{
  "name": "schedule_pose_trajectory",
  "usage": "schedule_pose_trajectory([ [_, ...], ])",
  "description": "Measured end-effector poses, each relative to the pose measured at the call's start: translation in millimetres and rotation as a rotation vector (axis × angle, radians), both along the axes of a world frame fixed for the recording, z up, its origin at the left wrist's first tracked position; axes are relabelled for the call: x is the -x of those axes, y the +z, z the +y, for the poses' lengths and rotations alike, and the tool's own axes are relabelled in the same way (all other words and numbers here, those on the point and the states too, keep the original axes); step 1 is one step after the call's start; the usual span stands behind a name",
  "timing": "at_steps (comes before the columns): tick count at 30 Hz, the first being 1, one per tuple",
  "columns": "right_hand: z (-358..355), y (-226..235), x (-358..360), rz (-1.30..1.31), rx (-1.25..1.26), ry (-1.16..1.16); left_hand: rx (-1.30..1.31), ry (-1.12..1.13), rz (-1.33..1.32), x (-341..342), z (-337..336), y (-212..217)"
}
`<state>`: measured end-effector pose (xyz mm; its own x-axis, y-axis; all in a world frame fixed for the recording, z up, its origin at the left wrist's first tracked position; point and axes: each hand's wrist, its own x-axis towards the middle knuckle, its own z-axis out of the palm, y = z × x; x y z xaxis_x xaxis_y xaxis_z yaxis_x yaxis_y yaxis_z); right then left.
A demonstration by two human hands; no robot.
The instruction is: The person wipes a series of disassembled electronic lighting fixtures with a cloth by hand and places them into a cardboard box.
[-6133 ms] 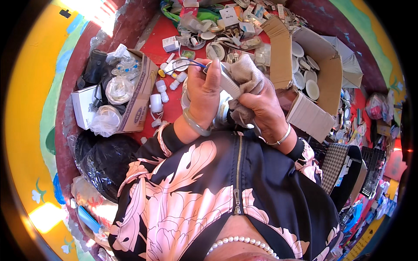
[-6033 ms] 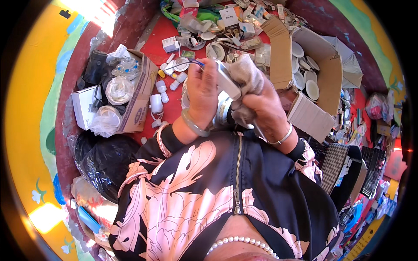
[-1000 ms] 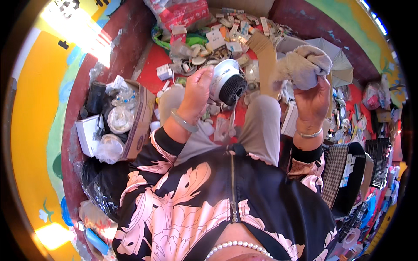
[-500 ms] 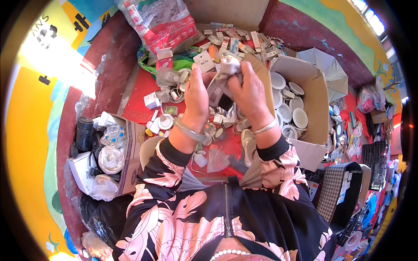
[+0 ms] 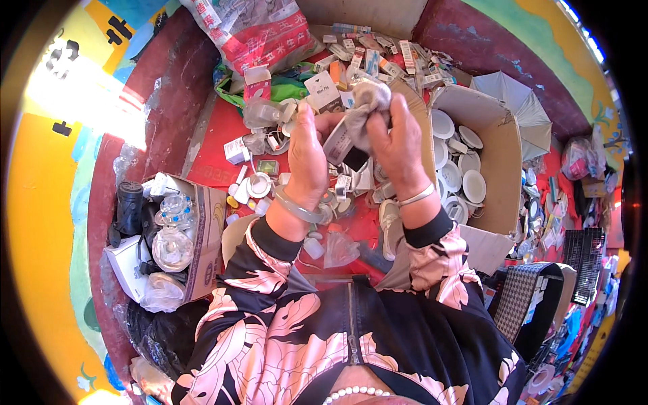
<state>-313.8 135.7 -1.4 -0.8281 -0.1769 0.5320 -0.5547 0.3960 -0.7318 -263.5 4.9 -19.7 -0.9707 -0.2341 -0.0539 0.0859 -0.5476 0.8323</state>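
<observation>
My left hand (image 5: 307, 158) is closed around the left side of a small flat pale object (image 5: 339, 143) with a printed label and a black end; its exact kind is unclear. A crumpled grey cloth (image 5: 370, 108) is pinched in my right hand (image 5: 403, 145) and lies against the upper right of that object. Both hands are raised over the red ground. Just beyond them is a white card package (image 5: 322, 91), and the thumb of my left hand partly overlaps the small items behind it.
An open cardboard box (image 5: 489, 128) of round white lamps stands to the right, a folded silver umbrella (image 5: 520, 111) behind it. Many small boxes (image 5: 371, 62) lie at the back by a printed sack (image 5: 266, 40). At left sits another carton (image 5: 208, 236) holding plastic-wrapped things.
The cloth has shifted down the object's right side and bunched differently. The object's pale labelled face shows more plainly. The whole view has turned slightly.
</observation>
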Motion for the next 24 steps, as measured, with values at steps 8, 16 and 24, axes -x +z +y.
schedule_pose_trajectory([
  [8,-18.2,-1.8,-30.7,0.461,-0.262,0.16,-0.073,0.071,0.015,2.3,-4.1,2.9],
  [16,31.0,-8.2,24.3,-0.24,0.494,0.098,0.155,0.009,-0.008,-2.6,1.8,-9.7],
  [24,131.7,-6.6,54.3,-0.379,1.392,0.397,-0.227,-0.193,0.023,-2.1,-14.1,-5.9],
])
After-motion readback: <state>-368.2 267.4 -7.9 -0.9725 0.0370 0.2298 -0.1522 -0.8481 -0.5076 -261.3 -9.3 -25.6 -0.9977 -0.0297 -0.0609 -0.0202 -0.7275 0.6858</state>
